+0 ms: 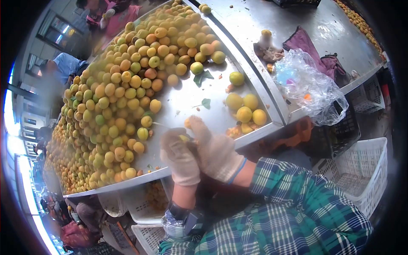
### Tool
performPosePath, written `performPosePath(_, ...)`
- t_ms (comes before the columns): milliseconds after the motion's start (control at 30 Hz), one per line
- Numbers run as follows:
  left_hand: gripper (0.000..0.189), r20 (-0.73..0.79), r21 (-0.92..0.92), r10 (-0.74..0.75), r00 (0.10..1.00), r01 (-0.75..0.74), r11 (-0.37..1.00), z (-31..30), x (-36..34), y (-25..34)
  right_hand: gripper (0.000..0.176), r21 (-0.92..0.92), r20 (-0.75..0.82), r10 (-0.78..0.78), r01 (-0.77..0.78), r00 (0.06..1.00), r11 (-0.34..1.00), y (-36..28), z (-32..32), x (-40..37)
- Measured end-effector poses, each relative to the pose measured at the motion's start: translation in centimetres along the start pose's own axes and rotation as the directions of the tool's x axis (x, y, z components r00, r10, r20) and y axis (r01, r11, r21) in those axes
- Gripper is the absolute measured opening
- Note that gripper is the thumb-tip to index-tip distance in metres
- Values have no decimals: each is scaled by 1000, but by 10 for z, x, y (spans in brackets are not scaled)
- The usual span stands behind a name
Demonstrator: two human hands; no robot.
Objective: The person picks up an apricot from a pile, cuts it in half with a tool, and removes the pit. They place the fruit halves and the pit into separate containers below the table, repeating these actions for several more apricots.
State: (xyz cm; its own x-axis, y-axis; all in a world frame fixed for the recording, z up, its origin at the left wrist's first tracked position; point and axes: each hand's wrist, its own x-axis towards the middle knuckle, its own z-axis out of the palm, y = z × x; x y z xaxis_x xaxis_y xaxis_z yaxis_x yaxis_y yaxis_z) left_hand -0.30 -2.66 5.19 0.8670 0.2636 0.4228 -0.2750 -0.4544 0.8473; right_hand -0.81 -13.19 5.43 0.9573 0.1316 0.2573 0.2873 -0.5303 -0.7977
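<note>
Both of my hands wear pale knitted gloves and meet over the near edge of the metal table (178,102). My left hand (180,155) is curled, with a bit of yellow-green fruit showing at its fingers. Beside and touching it, my right hand (216,151) has bent fingers, and a small piece of orange fruit (187,123) shows at its fingertips. A large heap of yellow-orange fruit (123,89) covers the table to the left. Several larger yellow fruits (244,114) lie in the right corner, near leaves (206,103).
Right of the metal divider lie a clear plastic bag (312,85) and a purple cloth (304,44). A white crate (361,170) stands at the lower right, and another (146,208) is under the table. Other people (70,68) are at the left.
</note>
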Motion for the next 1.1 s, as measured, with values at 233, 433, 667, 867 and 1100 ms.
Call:
performPosePath(233, 40, 101, 25, -44, 994, 42, 999, -18, 6, -33, 45, 182, 352, 201, -278, 914, 943, 2, 10, 9)
performPosePath(433, 35, 226, -524, -476, 850, 518, 676, -12, 7, -2, 53, 344, 470, 186, -373, 863, 862, -13, -15, 11)
performPosePath(667, 45, 358, -737, -610, 707, 615, 280, -21, 19, -21, 62, 343, 590, 262, -531, 764, 775, -12, -9, -5)
performPosePath(867, 54, 268, -748, -678, 685, 591, 302, -9, 23, 4, 72, 252, 364, 161, -263, 917, 931, -6, -14, -3)
performPosePath(1100, 53, 258, -734, -691, 676, 602, 315, -7, 20, 5, 73, 91, 335, 121, -160, 935, 983, 0, -8, -7)
